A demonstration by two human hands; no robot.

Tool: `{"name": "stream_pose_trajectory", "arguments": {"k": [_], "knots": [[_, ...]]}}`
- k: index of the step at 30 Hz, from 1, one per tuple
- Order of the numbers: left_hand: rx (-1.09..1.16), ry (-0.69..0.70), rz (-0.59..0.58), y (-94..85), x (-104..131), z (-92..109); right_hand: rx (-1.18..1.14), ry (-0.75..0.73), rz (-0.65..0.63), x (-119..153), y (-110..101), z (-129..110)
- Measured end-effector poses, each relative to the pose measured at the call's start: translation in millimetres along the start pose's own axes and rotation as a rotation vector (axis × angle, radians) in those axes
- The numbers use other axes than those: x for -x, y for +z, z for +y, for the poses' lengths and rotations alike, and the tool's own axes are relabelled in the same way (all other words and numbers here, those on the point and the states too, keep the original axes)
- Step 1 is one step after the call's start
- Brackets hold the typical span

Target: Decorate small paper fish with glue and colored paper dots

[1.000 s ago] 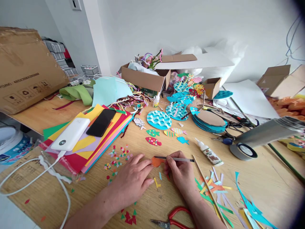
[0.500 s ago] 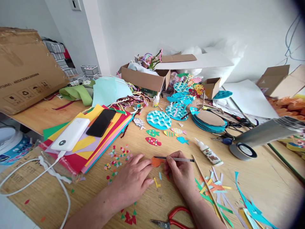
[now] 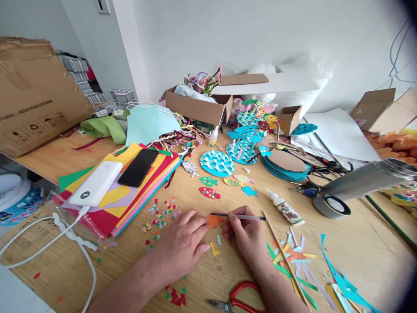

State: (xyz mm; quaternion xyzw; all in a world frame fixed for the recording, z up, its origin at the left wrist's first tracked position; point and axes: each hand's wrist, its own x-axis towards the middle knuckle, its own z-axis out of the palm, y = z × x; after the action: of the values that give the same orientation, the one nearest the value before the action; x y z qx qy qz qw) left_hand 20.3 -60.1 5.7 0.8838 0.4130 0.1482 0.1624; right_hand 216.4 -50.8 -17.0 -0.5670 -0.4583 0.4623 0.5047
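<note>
My right hand pinches a slim pen, which lies almost level with its dark tip pointing left. Under that tip is a small orange paper cutout, partly covered by the pen and my fingers. My left hand rests palm down on the table, its fingers stretched out and its fingertips against the cutout's left edge. Beyond the hands lie a red dotted paper fish, a green paper fish and a blue paper fish. Yellow paper scraps sit between my hands.
Red-handled scissors lie by my right forearm, beside a thin wooden stick and paper strips. A glue bottle and steel flask are at right. Coloured paper carries a phone and power bank.
</note>
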Motion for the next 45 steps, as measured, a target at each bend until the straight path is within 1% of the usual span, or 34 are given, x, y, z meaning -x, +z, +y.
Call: {"name": "stream_pose_trajectory", "arguments": {"k": [9, 16, 24, 33, 36, 45], "knots": [[-0.004, 0.000, 0.000, 0.9, 0.8, -0.5, -0.020, 0.007, 0.009, -0.4, -0.5, 1.0], [0.000, 0.000, -0.005, 0.9, -0.2, -0.8, -0.025, 0.001, -0.010, -1.2, -0.2, 1.8], [0.000, 0.005, 0.001, 1.3, -0.2, -1.2, -0.034, -0.001, 0.014, -1.2, -0.7, 2.2], [0.000, 0.008, 0.004, 1.4, 0.0, -0.8, -0.042, -0.009, 0.004, -0.3, -0.4, 1.1], [0.004, 0.009, 0.001, 1.6, 0.0, -1.3, -0.043, 0.009, -0.005, -0.6, -0.8, 2.1], [-0.003, 0.019, 0.017, 1.5, 0.3, -0.9, -0.037, 0.003, 0.016, -0.6, -0.9, 2.7]]}}
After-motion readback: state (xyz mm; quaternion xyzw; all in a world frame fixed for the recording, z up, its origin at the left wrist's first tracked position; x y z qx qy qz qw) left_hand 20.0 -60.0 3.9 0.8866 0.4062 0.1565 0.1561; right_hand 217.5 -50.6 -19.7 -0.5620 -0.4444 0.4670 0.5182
